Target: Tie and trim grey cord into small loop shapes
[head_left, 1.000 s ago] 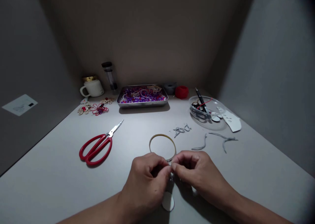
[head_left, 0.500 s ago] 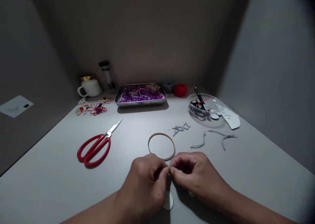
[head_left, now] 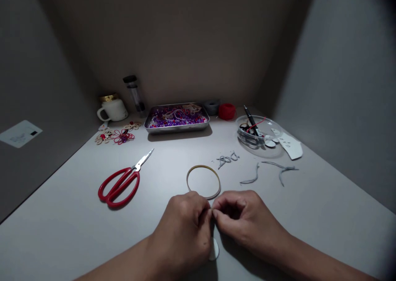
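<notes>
Spanning the frame, one grey bench (head_left: 77, 227) keeps supplies at the back and the front clear for work. One bead tray (head_left: 176, 126) sits upper centre, one clear bowl (head_left: 258, 137) upper right, one pair of red scissors (head_left: 119, 185) at left within reach. Both hands meet at lower centre: left hand (head_left: 185, 227) and right hand (head_left: 244, 221) pinch fingertips on the near edge of one ring (head_left: 203, 181). One small white disc (head_left: 214, 250) peeks out beneath them.
</notes>
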Motion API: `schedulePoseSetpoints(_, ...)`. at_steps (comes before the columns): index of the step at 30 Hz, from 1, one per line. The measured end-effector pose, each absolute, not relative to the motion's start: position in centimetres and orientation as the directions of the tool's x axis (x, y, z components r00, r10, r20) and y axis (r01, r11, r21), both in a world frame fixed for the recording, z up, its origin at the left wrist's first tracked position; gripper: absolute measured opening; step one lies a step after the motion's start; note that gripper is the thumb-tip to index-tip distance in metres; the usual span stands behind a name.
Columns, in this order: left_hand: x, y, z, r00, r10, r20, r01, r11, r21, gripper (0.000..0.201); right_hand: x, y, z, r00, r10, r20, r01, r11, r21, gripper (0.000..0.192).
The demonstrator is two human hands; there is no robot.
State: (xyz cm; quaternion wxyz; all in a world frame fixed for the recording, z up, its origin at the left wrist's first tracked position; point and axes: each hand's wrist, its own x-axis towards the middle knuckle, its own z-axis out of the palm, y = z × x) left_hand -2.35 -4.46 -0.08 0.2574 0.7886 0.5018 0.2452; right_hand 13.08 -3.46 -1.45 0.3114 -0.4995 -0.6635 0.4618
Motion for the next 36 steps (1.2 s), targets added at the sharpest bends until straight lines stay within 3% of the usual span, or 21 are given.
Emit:
schedulePoseSetpoints(15,-2.1,-4.6,0.1,0.343,0.928,0.148,0.630,-0.344,0.696,0.021,12.8,-3.3,-1.0,-0.232,0.961,-0.151,0.301,-0.076,-0.950,0.009)
schedulePoseSetpoints(26,-2.1,-4.4,0.4,0.297,0.953,0.061,0.570,-0.228,0.790,0.023,13.0,-3.0,-0.7,-0.249,0.947,-0.202,0.230,-0.144,-0.962,0.007)
schedulePoseSetpoints(32,-2.0,-3.7,0.5,0.180,0.971,-0.160,0.439,0.066,0.896,0.020,13.5,-2.4,-0.3,-0.253,0.922,-0.293,0.118,-0.272,-0.955,0.004)
schedulePoseSetpoints(36,-1.9,-3.4,0.9,0.172,0.960,-0.223,0.299,0.164,0.940,0.019,13.9,-2.2,-0.1,-0.309,0.894,-0.324,-0.004,-0.342,-0.940,0.006)
